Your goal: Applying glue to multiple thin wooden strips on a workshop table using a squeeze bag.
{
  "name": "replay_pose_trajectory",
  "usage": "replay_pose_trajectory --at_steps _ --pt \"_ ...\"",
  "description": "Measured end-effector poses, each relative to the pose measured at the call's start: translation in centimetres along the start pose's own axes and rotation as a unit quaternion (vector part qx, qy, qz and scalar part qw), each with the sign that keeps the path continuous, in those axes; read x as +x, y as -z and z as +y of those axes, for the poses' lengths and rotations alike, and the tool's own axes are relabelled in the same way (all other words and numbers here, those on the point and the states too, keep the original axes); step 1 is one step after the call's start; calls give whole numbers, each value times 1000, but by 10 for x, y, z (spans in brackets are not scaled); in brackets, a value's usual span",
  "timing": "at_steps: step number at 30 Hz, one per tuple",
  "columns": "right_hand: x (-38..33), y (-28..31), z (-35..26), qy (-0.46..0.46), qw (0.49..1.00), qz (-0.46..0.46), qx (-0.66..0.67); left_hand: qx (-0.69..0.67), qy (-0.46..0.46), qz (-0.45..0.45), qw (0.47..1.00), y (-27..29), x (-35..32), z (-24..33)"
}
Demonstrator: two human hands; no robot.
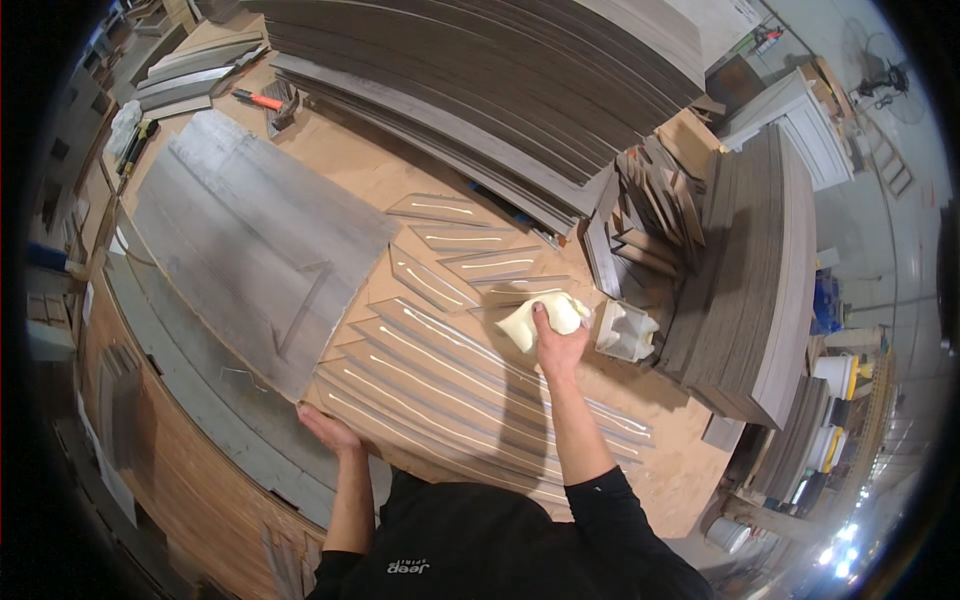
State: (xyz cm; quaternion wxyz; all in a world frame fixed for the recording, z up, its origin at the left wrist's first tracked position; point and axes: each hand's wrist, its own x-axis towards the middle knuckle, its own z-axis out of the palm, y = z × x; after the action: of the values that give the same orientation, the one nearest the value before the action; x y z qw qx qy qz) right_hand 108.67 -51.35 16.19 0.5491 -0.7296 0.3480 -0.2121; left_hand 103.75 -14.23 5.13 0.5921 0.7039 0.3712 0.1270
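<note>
My right hand grips a soft, pale cream squeeze bottle, tilted above the bench. Under and beside it lie mitre-cut grey-brown strips, many with a white bead of glue along them. The longer strips are side by side close to my body; shorter ones lie farther off. My left hand is low at the near left edge of the bench, its fingers stretched toward the corner of a grey sheet. Whether they press on that corner is hard to see. The bottle's tip is hidden.
A tall stack of dark boards runs along the far side. More boards stand at the right, beside offcuts and a clear plastic container. A red-handled hammer lies at the far left. White buckets stand right.
</note>
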Motion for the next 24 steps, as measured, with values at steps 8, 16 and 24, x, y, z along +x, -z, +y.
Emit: replay_pose_trajectory --at_steps 8,16,24 --pt "8 1 7 29 999 33 -4 4 5 15 1000 -3 -2 4" --pt "35 45 19 69 991 116 -24 -76 35 7 996 1 7 -15" --pt "46 63 27 60 982 149 -98 -60 17 -5 998 -5 -2 2"
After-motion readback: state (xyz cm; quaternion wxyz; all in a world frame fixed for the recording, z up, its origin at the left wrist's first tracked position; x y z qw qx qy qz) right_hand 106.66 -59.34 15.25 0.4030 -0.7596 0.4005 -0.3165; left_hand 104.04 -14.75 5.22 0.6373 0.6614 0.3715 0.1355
